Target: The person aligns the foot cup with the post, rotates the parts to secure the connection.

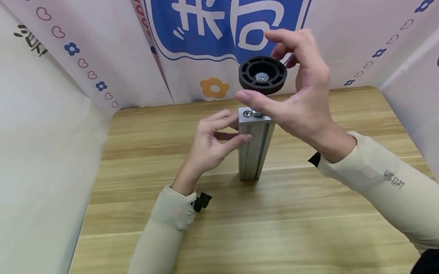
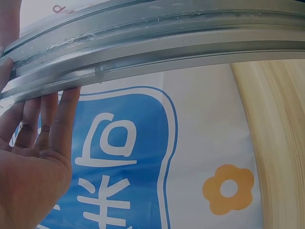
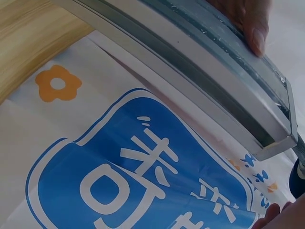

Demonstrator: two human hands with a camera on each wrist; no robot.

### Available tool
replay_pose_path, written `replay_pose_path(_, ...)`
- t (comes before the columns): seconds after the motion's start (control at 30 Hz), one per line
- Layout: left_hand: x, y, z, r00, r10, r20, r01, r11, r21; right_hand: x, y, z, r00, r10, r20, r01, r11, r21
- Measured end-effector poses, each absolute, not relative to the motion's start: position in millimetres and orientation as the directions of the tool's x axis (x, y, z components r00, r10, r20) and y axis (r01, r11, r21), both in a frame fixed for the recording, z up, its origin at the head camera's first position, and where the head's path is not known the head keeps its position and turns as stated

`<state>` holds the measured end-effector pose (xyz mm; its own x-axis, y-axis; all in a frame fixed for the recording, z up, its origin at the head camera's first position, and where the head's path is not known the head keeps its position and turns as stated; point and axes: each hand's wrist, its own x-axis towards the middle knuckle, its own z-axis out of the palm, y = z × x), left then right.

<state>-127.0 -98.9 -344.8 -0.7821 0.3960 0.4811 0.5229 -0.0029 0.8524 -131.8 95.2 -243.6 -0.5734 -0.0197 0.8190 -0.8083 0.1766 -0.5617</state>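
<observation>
An aluminium profile (image 1: 250, 151) stands upright on the table, capped by an end plate (image 1: 243, 120) with a screw and a nut (image 1: 256, 113). Above the plate sits a round black levelling foot (image 1: 264, 87), its underside facing up with a metal bolt end at the centre. My left hand (image 1: 214, 142) holds the profile near its top, thumb on one side and fingers on the other, as the left wrist view of the profile (image 2: 167, 43) confirms. My right hand (image 1: 306, 89) spreads around the foot, thumb tip right at its near rim, fingers raised off its far side.
The wooden table (image 1: 171, 212) reaches back to a printed white cloth (image 1: 132, 52) with a blue sign. White cloth walls (image 1: 18, 152) flank both sides. A small black wrist camera (image 1: 202, 201) sits on the left sleeve.
</observation>
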Motion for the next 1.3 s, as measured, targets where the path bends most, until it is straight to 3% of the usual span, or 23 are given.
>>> replay_pose_path(0.1, -126.0, -98.4, -344.8, -0.781, 0.395, 0.484, 0.523, -0.011, 0.853, -132.1, 95.3, -244.2, -0.570, -0.024, 0.821, -0.818, 0.102, -0.566)
replay_pose_path(0.3, -127.5, -98.1, -346.1, -0.778, 0.390, 0.493, 0.525, -0.028, 0.851, -131.0, 97.0, -243.9, -0.586, -0.095, 0.805, -0.781, -0.201, -0.592)
replay_pose_path(0.53, -128.7, -97.5, -344.5, -0.774, 0.388, 0.501, 0.532, -0.031, 0.846, -127.6, 98.5, -241.8, -0.631, -0.133, 0.764, -0.708, -0.303, -0.637)
replay_pose_path(0.73, -128.2, -97.4, -345.2, -0.775, 0.388, 0.500, 0.529, -0.036, 0.848, -129.2, 98.7, -241.8, -0.615, -0.106, 0.781, -0.737, -0.276, -0.617)
replay_pose_path(1.3, -126.5, -98.5, -346.1, -0.780, 0.394, 0.487, 0.525, -0.012, 0.851, -133.6, 96.9, -245.9, -0.568, -0.050, 0.821, -0.823, 0.045, -0.567)
